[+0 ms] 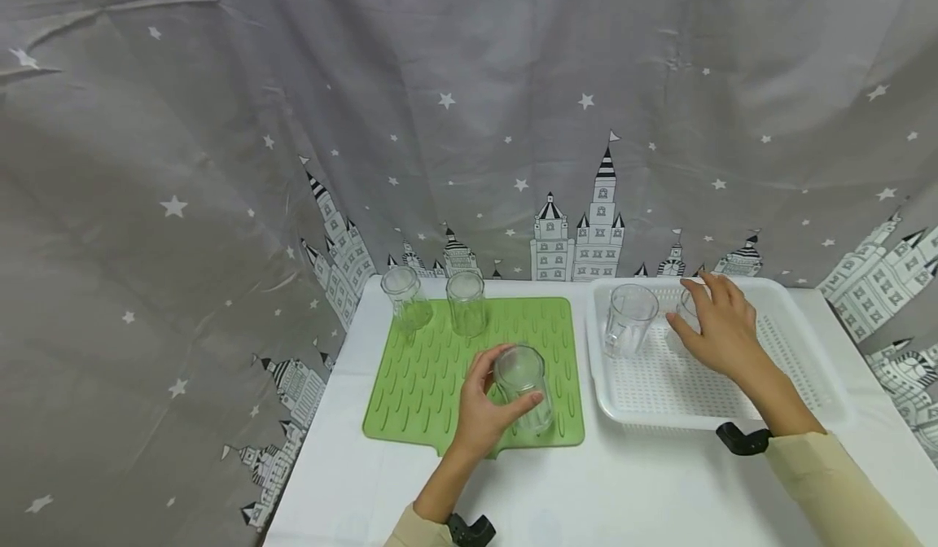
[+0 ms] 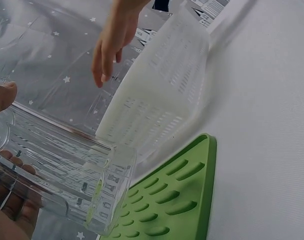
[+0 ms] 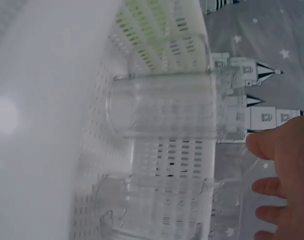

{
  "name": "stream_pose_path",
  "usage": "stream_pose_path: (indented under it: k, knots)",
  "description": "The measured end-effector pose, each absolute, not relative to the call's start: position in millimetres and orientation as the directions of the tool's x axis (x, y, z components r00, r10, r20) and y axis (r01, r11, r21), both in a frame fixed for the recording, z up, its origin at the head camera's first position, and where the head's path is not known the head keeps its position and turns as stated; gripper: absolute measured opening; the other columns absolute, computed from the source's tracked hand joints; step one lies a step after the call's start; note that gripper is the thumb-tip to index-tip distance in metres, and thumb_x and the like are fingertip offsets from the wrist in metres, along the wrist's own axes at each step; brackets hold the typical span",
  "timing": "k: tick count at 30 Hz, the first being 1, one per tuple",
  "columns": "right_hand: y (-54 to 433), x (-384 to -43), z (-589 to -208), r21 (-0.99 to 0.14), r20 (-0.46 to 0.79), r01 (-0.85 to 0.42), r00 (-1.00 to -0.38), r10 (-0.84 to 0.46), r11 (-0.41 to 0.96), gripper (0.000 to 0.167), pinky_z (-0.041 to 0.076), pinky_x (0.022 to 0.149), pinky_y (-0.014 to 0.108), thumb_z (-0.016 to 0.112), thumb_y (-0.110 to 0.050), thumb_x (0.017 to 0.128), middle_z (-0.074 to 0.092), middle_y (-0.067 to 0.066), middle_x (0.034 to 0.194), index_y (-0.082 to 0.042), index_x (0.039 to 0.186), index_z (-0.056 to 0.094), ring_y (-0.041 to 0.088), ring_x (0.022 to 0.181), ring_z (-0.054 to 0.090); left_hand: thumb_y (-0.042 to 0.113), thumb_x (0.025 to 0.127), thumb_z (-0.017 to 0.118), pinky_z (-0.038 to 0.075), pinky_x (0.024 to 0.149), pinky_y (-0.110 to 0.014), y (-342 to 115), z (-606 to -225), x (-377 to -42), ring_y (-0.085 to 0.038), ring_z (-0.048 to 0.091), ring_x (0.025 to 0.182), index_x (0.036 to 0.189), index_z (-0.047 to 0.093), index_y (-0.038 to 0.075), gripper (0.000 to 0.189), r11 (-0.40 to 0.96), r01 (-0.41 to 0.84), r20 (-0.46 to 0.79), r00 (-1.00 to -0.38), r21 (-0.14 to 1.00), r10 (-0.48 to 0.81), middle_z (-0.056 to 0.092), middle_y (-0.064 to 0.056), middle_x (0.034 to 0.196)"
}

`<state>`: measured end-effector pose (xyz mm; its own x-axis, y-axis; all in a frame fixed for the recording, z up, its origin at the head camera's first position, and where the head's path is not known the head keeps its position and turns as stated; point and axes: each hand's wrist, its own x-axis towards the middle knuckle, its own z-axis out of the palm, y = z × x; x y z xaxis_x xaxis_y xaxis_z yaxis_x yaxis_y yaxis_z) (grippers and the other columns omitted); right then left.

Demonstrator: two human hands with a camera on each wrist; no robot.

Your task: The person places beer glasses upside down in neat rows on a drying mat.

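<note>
My left hand (image 1: 479, 417) grips a clear glass mug (image 1: 523, 380) over the front right part of the green drying mat (image 1: 421, 404). Thumb and fingers lie on opposite sides of the glass, which tilts in the left wrist view with its ribbed base toward the mat. Over the back of the white basket (image 1: 659, 423), my right hand (image 1: 721, 331) spreads its thumb and fingers above a clear glass (image 1: 686, 309), partly hidden by the hand. Its fingertips (image 3: 264, 186) stand apart from the glasses in the right wrist view. Another clear glass mug (image 1: 630, 319) stands to the left in the basket.
Two clear glasses, a left one (image 1: 405, 299) and a right one (image 1: 466, 307), stand at the back of the mat. The perforated basket sits right of the mat on a white table (image 1: 586, 490). A grey curtain (image 1: 469, 164) with stars and castles hangs close behind.
</note>
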<state>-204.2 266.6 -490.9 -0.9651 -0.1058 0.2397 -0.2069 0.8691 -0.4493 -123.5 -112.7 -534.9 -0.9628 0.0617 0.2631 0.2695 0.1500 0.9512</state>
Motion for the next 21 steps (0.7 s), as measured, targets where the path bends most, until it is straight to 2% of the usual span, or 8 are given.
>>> stream_pose_path:
  k: [5,12,21]
  knots:
    - [281,-215,-499,-0.429,0.112,-0.116,-0.991,-0.074,0.896,0.073,0.011,0.117,0.086,0.056,-0.037,0.109,0.016,0.038,0.171,0.001,0.165,0.028,0.065,0.158,0.007,0.017,0.08,0.096,0.055,0.108,-0.029,-112,-537,-124,-0.018,0.061,0.124,0.147,0.062,0.025,0.075,0.153,0.241,0.234,-0.97,0.958,0.062,0.061,-0.006,0.142]
    - [288,-220,-505,-0.42,0.041,-0.097,-0.995,-0.088,0.902,0.077,0.028,0.106,0.089,0.053,-0.032,0.11,0.014,0.045,0.167,0.005,0.167,0.016,0.075,0.145,0.021,0.016,0.08,0.096,0.055,0.107,-0.03,-109,-540,-127,-0.018,0.061,0.123,0.148,0.061,0.024,0.076,0.15,0.251,0.242,-0.967,0.956,0.077,0.061,-0.007,0.142]
    - [285,-221,-502,-0.4,-0.028,-0.078,-0.995,-0.098,0.913,0.077,0.03,0.107,0.089,0.05,-0.033,0.112,0.012,0.044,0.166,0.004,0.167,0.011,0.076,0.144,0.021,0.019,0.081,0.096,0.056,0.107,-0.031,-108,-541,-130,-0.018,0.061,0.123,0.148,0.061,0.025,0.076,0.176,0.245,0.236,-0.969,0.953,0.074,0.061,-0.006,0.141]
